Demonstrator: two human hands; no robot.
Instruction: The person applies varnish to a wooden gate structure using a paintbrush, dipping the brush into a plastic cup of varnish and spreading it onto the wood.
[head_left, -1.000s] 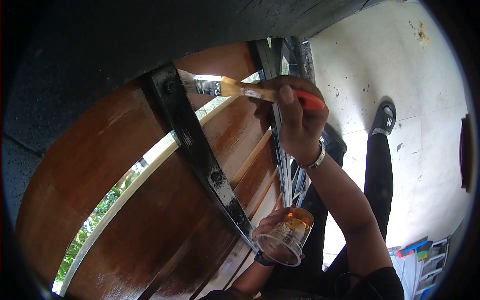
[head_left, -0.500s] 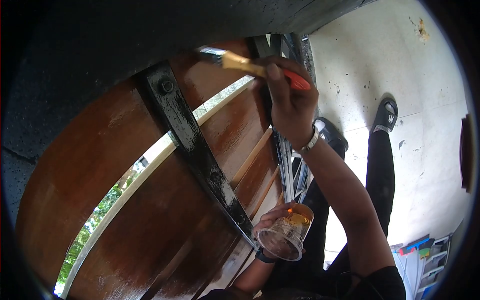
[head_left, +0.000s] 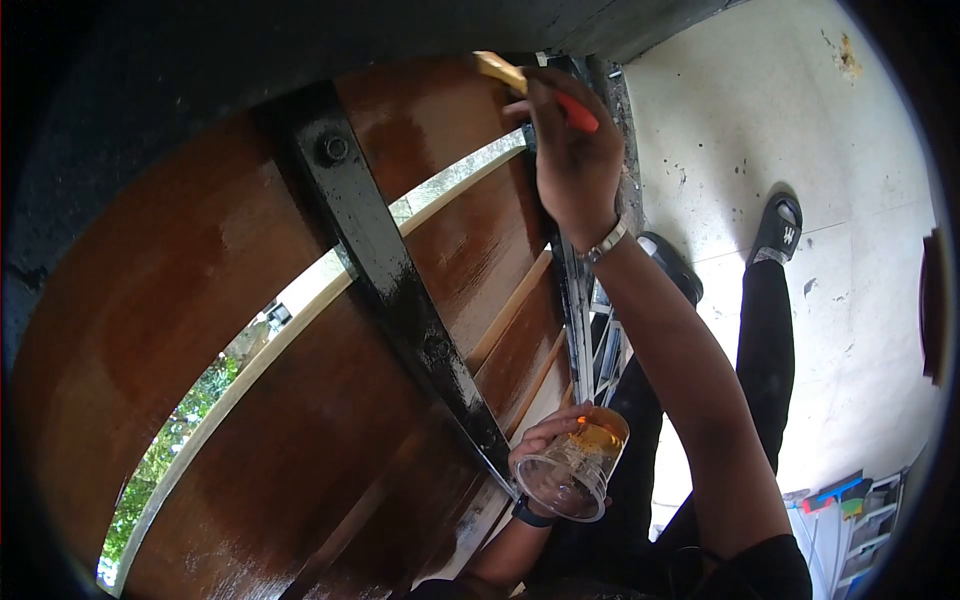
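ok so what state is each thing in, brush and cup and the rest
Brush: in right hand, bristles out of view
Clear cup: in left hand, uncovered, holding some amber liquid
Brown boards: glossy in patches
Black bar: bolted, glossy in patches
Metal wristband: worn
Sandals: worn

Pale cream tiled floor [head_left: 860, 300] down right side of frame, scattered with small dark scuffs. Yellow-brown patch [head_left: 848, 60] on it, upper right. Dark brown upright object [head_left: 931, 305] at right edge, partly cut by lens border. Lower right corner: blue, red and green broom-like heads [head_left: 838, 493] close together, just beside silver-grey ladder-like frame [head_left: 872, 530]. Lower left: sunlit green foliage [head_left: 180, 430] outdoors, showing through narrow curved gap.
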